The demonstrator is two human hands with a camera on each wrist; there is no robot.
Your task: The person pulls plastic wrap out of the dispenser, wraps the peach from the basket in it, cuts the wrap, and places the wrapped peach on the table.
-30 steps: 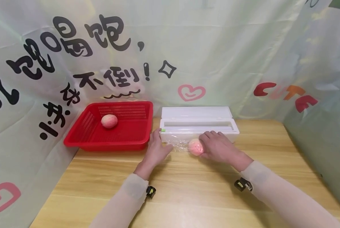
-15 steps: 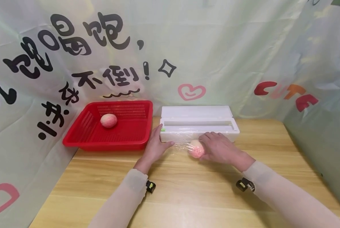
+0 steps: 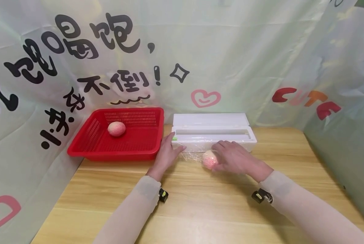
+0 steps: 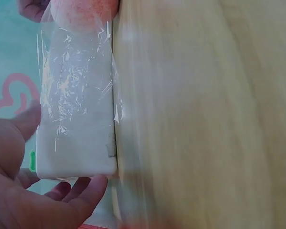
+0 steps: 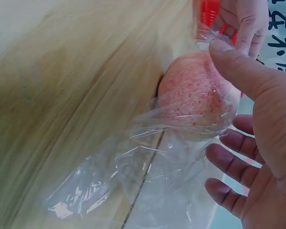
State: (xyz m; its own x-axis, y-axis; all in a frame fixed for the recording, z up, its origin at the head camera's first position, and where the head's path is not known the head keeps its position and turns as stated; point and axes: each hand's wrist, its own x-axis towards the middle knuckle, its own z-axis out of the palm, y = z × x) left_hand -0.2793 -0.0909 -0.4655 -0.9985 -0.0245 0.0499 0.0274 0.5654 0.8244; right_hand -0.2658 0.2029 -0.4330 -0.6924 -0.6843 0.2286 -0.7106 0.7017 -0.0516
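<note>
Peach (image 3: 210,160) near centre of head frame, clear film (image 3: 192,156) over it, just in front of white box (image 3: 212,128). Right hand (image 3: 234,158) around its right side: fingers spread in right-wrist view, thumb at peach's upper right, rest at lower right; contact unclear. Left hand (image 3: 166,154): fingers spread at box's left end, apart from peach.

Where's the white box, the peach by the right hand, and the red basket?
White box (image 3: 210,120): head view, on its open lid.
Peach (image 5: 193,93): right wrist view, on its speckled side.
Red basket (image 3: 137,138): head view, on its bare floor.
</note>
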